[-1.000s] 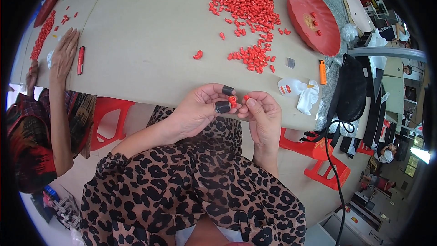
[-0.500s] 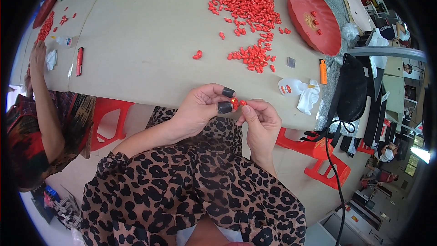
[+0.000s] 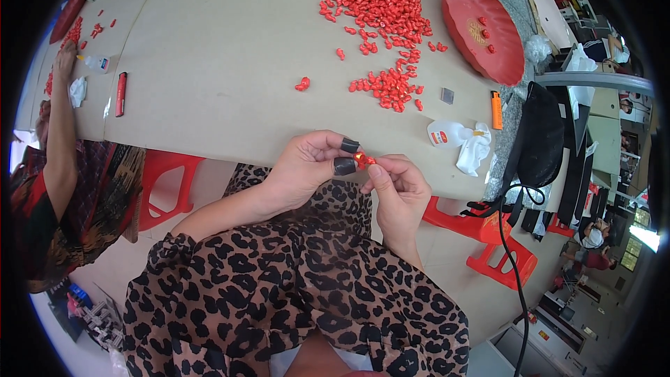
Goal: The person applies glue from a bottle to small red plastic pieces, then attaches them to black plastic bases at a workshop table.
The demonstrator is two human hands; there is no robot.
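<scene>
Over the near edge of the table, my left hand (image 3: 301, 169) pinches a small glossy red piece (image 3: 362, 159) with a touch of gold on it. Dark covers wrap its thumb and forefinger tips. My right hand (image 3: 400, 192) closes thumb and forefinger on the other side of the same red bit. Whether it is one part or two touching parts is too small to tell. Beyond my hands lie a lone red piece (image 3: 302, 84), a small cluster of red pieces (image 3: 391, 89) and a large heap of them (image 3: 373, 0).
A red scalloped tray (image 3: 464, 28) holds a few red pieces at the right. Near it are a small grey square (image 3: 447, 95), an orange lighter (image 3: 496, 109), a glue bottle (image 3: 447, 133), a white tissue (image 3: 474, 150) and a black bag (image 3: 541, 132). A co-worker's arm (image 3: 61, 132) reaches over the table at left.
The red bits between my fingertips, slightly apart before, are now brought together. My hands have barely shifted. At left, the co-worker's hand has moved farther up the table.
</scene>
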